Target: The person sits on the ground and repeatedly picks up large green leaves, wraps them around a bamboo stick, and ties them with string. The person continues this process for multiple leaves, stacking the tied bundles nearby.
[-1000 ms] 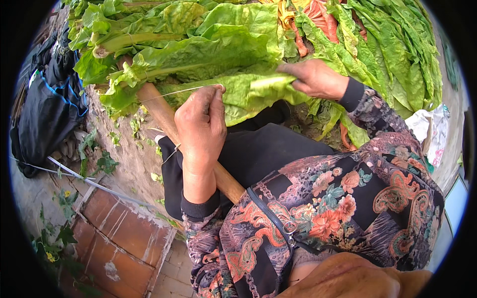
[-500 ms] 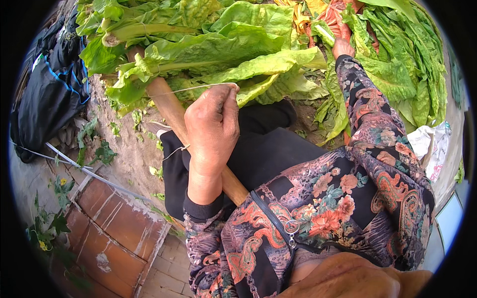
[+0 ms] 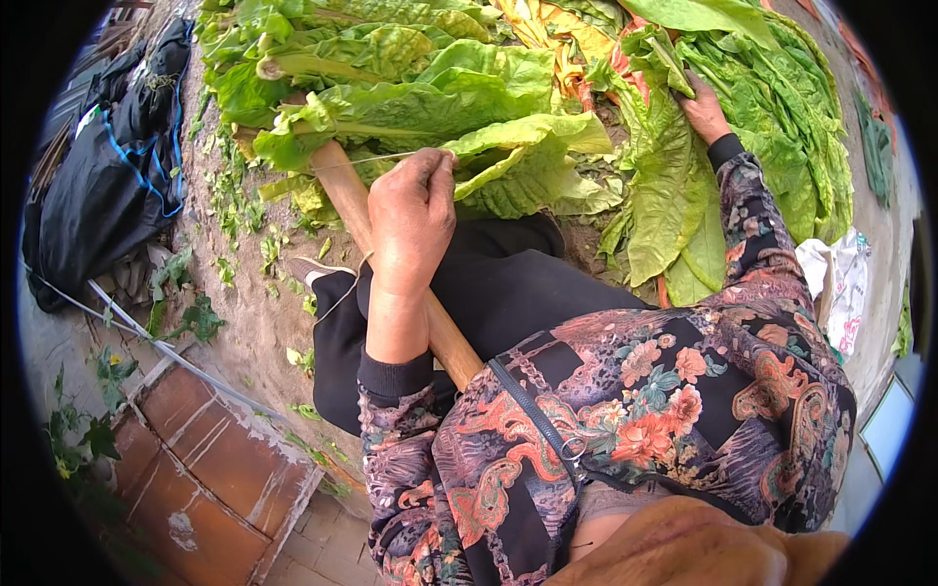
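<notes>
Looking down through the head camera, the person sits with a long wooden stick slanting across the lap. The left hand is closed, fingertips pinched on a thin needle that points away to its left, a fine thread trailing back beside the wrist. Just beyond that hand, a bunch of strung leaves already lies across the far end of the stick, so part of the stringing looks done. The right hand reaches well out to the right, palm down among the loose leaf pile; whether its fingers have closed on a leaf cannot be told. That heap remains large, so much seems left. The leaves are broad, green to yellowing, limp, with pale thick midribs.
</notes>
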Motion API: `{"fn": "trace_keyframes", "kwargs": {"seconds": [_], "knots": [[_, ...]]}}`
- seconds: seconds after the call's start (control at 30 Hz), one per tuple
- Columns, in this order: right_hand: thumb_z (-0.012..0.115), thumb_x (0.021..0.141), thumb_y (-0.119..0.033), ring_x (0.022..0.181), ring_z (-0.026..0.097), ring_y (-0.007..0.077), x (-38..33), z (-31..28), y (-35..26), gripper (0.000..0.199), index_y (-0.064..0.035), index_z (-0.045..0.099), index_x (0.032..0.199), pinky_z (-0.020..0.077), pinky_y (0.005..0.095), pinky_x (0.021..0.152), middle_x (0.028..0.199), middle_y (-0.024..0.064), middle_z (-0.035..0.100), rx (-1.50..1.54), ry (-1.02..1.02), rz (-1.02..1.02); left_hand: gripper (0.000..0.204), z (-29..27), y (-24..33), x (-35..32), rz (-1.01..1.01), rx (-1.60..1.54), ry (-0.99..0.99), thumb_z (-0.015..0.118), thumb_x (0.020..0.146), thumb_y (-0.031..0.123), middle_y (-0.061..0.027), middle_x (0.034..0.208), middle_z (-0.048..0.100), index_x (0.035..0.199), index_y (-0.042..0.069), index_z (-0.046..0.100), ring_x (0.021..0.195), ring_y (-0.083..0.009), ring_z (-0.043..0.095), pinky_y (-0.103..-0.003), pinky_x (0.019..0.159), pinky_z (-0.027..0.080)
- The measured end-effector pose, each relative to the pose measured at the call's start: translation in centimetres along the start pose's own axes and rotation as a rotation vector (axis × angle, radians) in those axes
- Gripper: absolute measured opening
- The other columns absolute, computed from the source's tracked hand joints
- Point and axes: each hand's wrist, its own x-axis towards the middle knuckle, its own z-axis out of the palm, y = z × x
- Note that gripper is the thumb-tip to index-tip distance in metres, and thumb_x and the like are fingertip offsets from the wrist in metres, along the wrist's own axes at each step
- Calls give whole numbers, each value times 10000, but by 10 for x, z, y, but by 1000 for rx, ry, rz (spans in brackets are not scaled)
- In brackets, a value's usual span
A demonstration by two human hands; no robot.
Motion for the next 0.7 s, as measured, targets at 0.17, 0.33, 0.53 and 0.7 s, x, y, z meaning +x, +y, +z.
{"fn": "trace_keyframes", "kwargs": {"seconds": [0.17,0.33,0.53,0.7], "knots": [[576,859,-219,1084,501,165,19,-8,-162,480,7,475,1271,356,280,964,1186,84,563,579,-249,149,146,15,-13,0,116,130,40,546,851,120,-191,739,603,820,-6,612,712,-373,593,-415,619,462],[638,830,-132,949,560,132,38,34,-264,392,-19,542,1193,443,270,843,1051,87,632,343,-516,-426,90,25,2,-13,183,234,-92,556,794,98,-169,701,600,755,20,577,664,-371,597,-458,611,482],[587,694,-56,885,559,235,54,148,-341,300,-130,571,984,419,344,768,844,45,557,-18,0,-1192,97,-43,34,34,436,171,179,609,780,87,-168,747,640,834,24,660,659,-288,647,-340,598,508],[612,751,-67,840,584,297,36,158,-345,205,-84,583,954,441,377,721,839,103,596,212,-155,-819,146,-130,-105,33,-234,291,240,621,815,162,-101,806,696,896,92,720,689,-175,665,-310,665,519]]}}
